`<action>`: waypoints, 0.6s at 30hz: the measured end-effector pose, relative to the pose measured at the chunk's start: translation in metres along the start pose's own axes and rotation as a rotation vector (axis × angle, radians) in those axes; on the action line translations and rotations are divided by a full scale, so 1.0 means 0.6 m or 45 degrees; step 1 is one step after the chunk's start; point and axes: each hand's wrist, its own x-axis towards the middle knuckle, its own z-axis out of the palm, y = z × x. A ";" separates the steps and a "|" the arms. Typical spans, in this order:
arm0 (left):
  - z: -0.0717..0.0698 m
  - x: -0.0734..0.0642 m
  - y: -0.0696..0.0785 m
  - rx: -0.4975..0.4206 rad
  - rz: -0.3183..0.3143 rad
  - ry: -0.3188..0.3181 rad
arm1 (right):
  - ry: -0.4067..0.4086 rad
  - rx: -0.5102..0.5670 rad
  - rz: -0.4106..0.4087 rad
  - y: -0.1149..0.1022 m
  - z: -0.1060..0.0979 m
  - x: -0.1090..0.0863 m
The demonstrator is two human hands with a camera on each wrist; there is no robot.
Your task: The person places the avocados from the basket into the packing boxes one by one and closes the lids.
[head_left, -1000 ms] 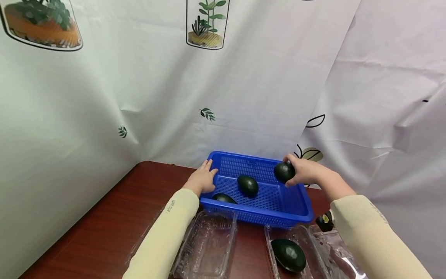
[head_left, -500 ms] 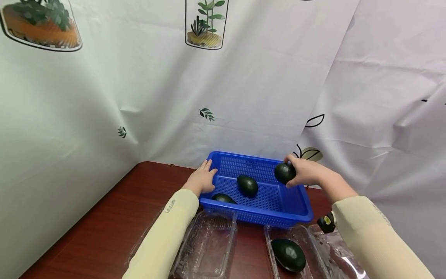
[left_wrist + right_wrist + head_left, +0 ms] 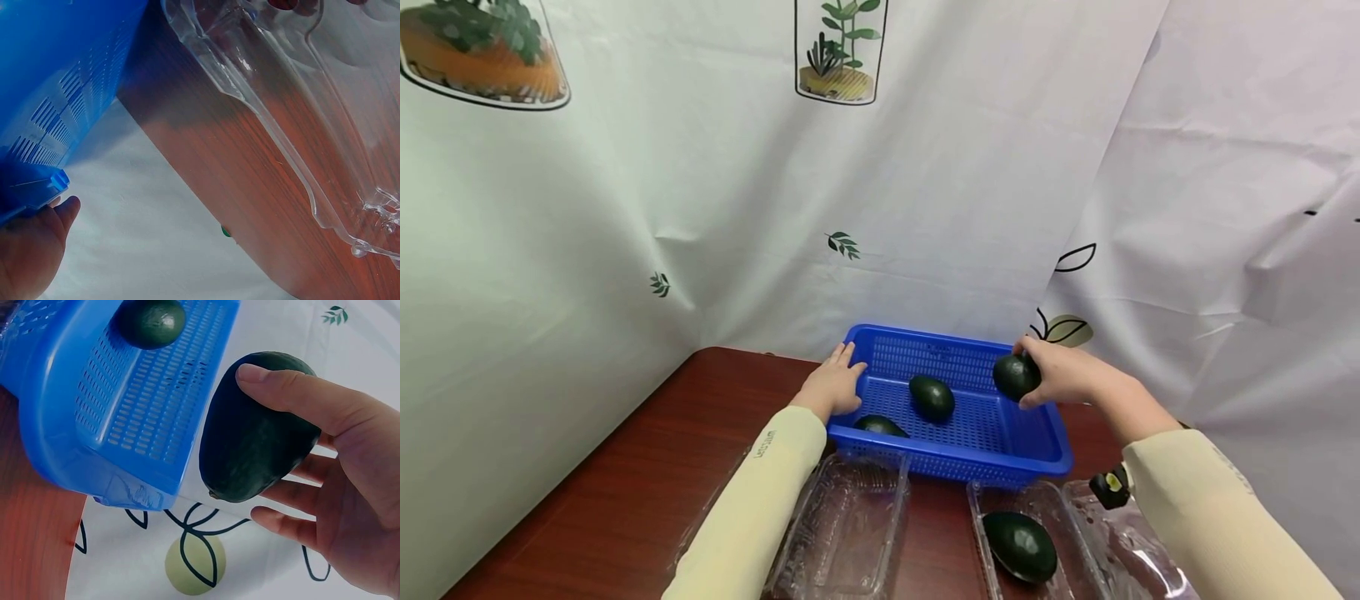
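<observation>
My right hand (image 3: 1060,371) grips a dark green avocado (image 3: 1017,377) over the right end of a blue perforated plastic basket (image 3: 955,465). In the right wrist view, my thumb lies across one side of the avocado (image 3: 256,437) and the fingers are behind it. My left hand (image 3: 831,387) rests on the basket's left rim with its fingers spread. In the left wrist view, part of that hand (image 3: 34,250) shows beside the basket's corner. Inside the basket lie an avocado (image 3: 932,398) near the middle and another (image 3: 881,426) at the front left, partly hidden by the front wall.
A clear plastic tray (image 3: 853,533) stands before the basket at left. To its right, another clear tray (image 3: 976,508) holds an avocado (image 3: 1019,547). More clear plastic (image 3: 1120,533) lies at the right, partly under my sleeve. A white printed curtain (image 3: 925,208) hangs behind the brown table (image 3: 625,492).
My right hand has lowered slightly and shifted a little to the right with the avocado. The left hand keeps its place on the rim.
</observation>
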 end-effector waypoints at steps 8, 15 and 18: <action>0.000 -0.001 0.000 0.001 -0.003 -0.009 | 0.024 -0.011 -0.020 -0.001 0.002 -0.006; 0.001 0.001 -0.001 0.000 -0.010 -0.007 | 0.038 -0.010 -0.034 -0.008 0.001 -0.018; 0.002 0.001 -0.001 0.007 -0.007 -0.008 | 0.051 -0.022 -0.057 -0.011 0.002 -0.022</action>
